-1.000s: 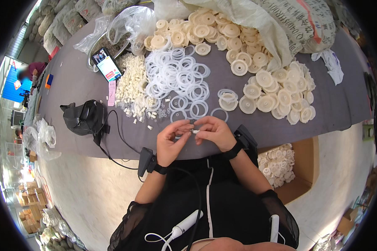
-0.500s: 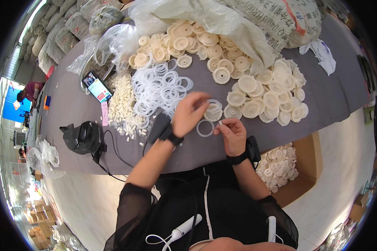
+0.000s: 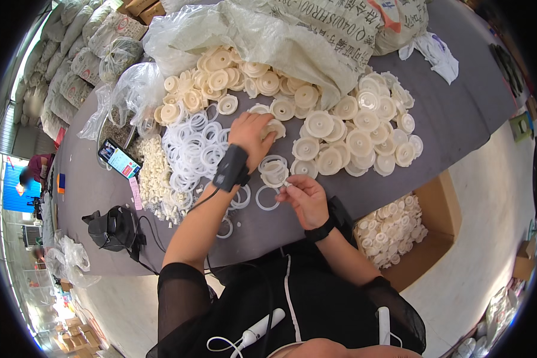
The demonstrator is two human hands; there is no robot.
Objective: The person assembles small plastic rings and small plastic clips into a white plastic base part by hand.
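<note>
My left hand (image 3: 252, 138) reaches to the near edge of the disc heap, its thumb and fingers closed round a cream plastic disc (image 3: 274, 129). Below it, my right hand (image 3: 307, 201) pinches a small cream plug (image 3: 286, 184) between thumb and fingertips. Just beside those fingertips lies another cream disc (image 3: 274, 175), with translucent rings at its far side. A single translucent ring (image 3: 257, 201) rests on the grey tabletop left of my right hand. Several discs with a shinier face form a pile (image 3: 359, 143) to the right.
Translucent rings (image 3: 188, 149) and small cream plugs (image 3: 153, 170) are heaped on the left, beside a phone (image 3: 119, 159) and a black bag (image 3: 110, 228). A woven sack (image 3: 316, 42) covers part of the far discs. A cardboard box (image 3: 438, 221) of small parts stands below the table's right edge.
My left hand has moved away from the disc near my right hand, up to the heap, and closed on another disc. My right hand keeps its pinch. The whole view has shifted.
</note>
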